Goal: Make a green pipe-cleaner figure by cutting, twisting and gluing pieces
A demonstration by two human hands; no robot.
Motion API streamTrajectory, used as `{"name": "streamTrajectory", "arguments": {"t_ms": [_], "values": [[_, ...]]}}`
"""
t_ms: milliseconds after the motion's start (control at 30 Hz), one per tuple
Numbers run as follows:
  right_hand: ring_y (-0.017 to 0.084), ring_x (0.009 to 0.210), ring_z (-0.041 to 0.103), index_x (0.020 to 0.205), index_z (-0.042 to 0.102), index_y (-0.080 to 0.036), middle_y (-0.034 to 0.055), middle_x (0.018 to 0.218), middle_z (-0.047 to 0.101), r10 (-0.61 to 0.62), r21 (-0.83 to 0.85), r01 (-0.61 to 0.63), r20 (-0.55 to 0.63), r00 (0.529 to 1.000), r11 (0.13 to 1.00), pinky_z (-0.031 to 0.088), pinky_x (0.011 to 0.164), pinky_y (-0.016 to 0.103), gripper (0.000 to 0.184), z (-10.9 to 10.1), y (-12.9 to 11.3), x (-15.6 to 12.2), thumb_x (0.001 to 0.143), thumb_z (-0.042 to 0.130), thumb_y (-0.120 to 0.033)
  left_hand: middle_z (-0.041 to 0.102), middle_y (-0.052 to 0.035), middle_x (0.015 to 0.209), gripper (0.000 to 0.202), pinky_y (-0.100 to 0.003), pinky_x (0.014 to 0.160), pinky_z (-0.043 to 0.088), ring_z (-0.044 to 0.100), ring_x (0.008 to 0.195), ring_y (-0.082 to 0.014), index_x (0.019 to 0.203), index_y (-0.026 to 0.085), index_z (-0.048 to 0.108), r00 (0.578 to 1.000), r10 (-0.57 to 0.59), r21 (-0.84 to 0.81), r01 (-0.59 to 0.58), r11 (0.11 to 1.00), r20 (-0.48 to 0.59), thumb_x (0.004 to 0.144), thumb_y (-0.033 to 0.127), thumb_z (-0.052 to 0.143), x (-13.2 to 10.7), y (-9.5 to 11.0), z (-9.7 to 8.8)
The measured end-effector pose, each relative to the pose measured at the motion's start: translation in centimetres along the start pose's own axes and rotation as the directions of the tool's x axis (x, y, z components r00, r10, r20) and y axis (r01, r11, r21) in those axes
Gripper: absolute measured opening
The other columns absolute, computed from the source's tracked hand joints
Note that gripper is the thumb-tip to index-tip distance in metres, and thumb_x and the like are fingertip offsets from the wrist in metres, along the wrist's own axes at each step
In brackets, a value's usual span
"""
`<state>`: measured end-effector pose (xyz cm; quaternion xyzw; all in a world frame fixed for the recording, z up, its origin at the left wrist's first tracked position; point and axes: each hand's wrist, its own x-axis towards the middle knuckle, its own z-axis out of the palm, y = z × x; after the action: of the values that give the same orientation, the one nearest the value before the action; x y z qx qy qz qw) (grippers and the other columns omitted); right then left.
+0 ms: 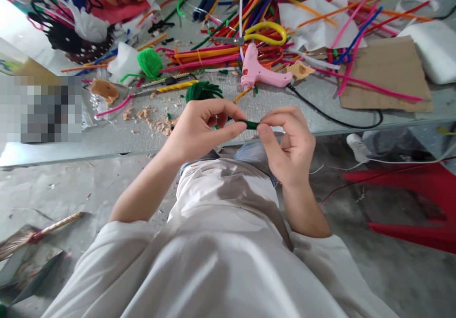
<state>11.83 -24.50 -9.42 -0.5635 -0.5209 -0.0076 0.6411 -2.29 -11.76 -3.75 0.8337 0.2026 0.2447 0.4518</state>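
Between my two hands a short dark green pipe cleaner (252,125) is stretched level in front of the table edge. My left hand (210,128) pinches its left end with thumb and forefinger. Its right end sits in the fingertips of my right hand (288,139). Just behind my left hand lies a bunch of dark green pipe cleaner pieces (203,91). A pink glue gun (261,71) rests on the table beyond my hands, its black cord running right. Yellow-handled scissors (265,33) lie behind it, and a utility knife (171,81) is to the left.
Many coloured pipe cleaners (210,56) spread over the table (313,104). A green ball (149,62) sits left, near wood-coloured shavings (149,118). Cardboard (386,78) lies at the right. Below stand a red plastic chair (423,185) and, at lower left, a broom (39,235).
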Motion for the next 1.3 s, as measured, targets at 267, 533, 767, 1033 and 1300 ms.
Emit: {"name": "streamTrajectory", "arguments": {"t_ms": [267,533,767,1033,1300], "values": [[0.018,0.089,0.062,0.089,0.063,-0.023,0.0014,0.092,0.062,-0.098,-0.073,0.092,-0.081,0.992,0.993,0.048,0.085,0.041,0.006,1.0,-0.7,0.0,0.095,0.061,-0.022,0.056,0.0015,0.064,0.018,-0.022,0.048,0.032,0.042,0.054,-0.0064,0.073,0.017,0.068,0.972,-0.135,-0.261,0.082,0.962,-0.193,0.081,0.032,0.073,-0.9,0.5,2.5],[0.020,0.089,0.063,0.090,0.061,-0.025,0.0023,0.092,0.064,-0.155,-0.200,0.130,-0.114,0.981,0.971,0.048,0.081,0.044,0.005,1.1,-0.9,-0.3,0.095,0.060,-0.024,0.062,-0.0001,0.072,0.020,-0.023,0.055,0.043,0.052,0.061,-0.0086,0.081,0.018,0.069,0.961,-0.161,-0.337,0.077,0.938,-0.226,0.083,0.038,0.074,-1.5,0.3,3.2],[0.024,0.087,0.064,0.089,0.060,-0.027,0.0033,0.090,0.066,-0.166,-0.282,0.130,-0.106,0.980,0.951,0.046,0.084,0.049,0.005,1.1,-1.8,-0.6,0.092,0.061,-0.023,0.064,-0.0017,0.073,0.022,-0.026,0.059,0.045,0.054,0.066,-0.0114,0.074,0.019,0.062,0.948,-0.183,-0.201,0.132,0.971,-0.261,0.085,0.038,0.067,-1.8,0.3,3.0],[0.028,0.092,0.063,0.089,0.061,-0.028,0.0059,0.093,0.065,-0.116,-0.321,0.088,-0.066,0.991,0.943,0.043,0.091,0.053,0.007,0.9,-2.0,-0.9,0.095,0.058,-0.031,0.056,-0.0010,0.068,0.029,-0.025,0.056,0.044,0.055,0.065,-0.0112,0.071,0.020,0.050,0.956,-0.217,-0.170,0.184,0.968,-0.197,0.090,0.040,0.056,-1.6,0.5,2.8],[0.018,0.086,0.062,0.087,0.064,-0.024,0.0010,0.088,0.064,0.100,0.101,-0.109,0.084,0.991,0.989,0.050,0.080,0.038,0.009,0.7,-0.8,-0.3,0.095,0.061,-0.025,0.065,-0.0020,0.079,0.023,-0.025,0.056,0.043,0.056,0.068,-0.0111,0.080,0.020,0.059,0.975,-0.125,-0.130,0.102,0.986,-0.185,0.088,0.040,0.067,-1.8,0.5,2.1]]}}
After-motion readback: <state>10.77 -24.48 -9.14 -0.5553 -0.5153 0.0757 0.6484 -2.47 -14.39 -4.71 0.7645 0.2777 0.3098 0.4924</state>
